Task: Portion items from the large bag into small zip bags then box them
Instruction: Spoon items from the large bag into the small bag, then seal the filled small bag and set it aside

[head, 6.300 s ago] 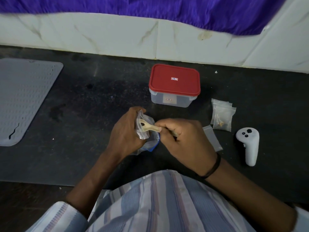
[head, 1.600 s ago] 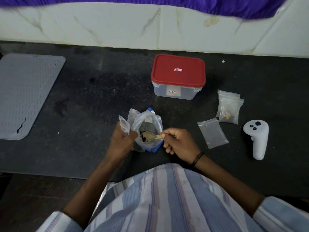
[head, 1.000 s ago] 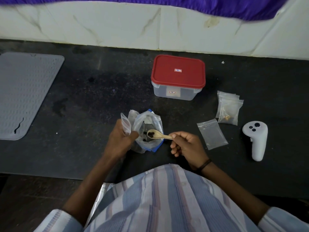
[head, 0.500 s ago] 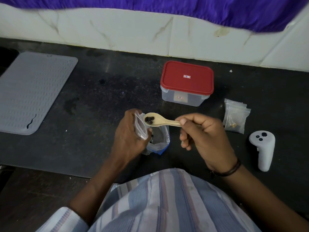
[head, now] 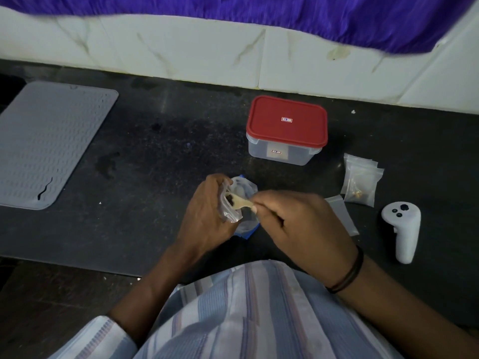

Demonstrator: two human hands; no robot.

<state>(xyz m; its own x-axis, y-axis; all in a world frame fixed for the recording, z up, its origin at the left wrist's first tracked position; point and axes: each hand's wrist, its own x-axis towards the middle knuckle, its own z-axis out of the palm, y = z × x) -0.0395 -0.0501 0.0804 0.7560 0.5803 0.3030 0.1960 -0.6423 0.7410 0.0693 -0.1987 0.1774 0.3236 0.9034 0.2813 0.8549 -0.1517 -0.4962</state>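
The left hand [head: 204, 213] holds a small zip bag [head: 229, 207] upright, its grip curled round the bag's left side with the mouth held toward the right. The right hand [head: 298, 224] pinches the handle of a pale wooden spoon [head: 239, 202] between thumb and fingertips, a narrow grip closed on the handle's end. The spoon lies nearly level, its bowl pointing left and sitting at the mouth of the small zip bag, just beside the left hand's fingers. A few dark items [head: 229, 197] rest in the spoon's bowl, well ahead of the right hand's pinch and touching the bag's opening.

Behind and under both hands sits the large bag [head: 243, 187], clear with a blue edge, resting on the dark worktop [head: 160, 156]; its upper part shows between the two hands and its blue corner peeks out below them.

Farther back stands a clear box with a red lid [head: 286, 125], lid on. To its right lies a stack of small bags [head: 361, 182], one showing something yellowish inside. An empty-looking flat bag [head: 342, 216] lies just right of the right hand. A white controller [head: 403, 229] lies at the far right, and a grey mat [head: 44, 141] lies at the far left.
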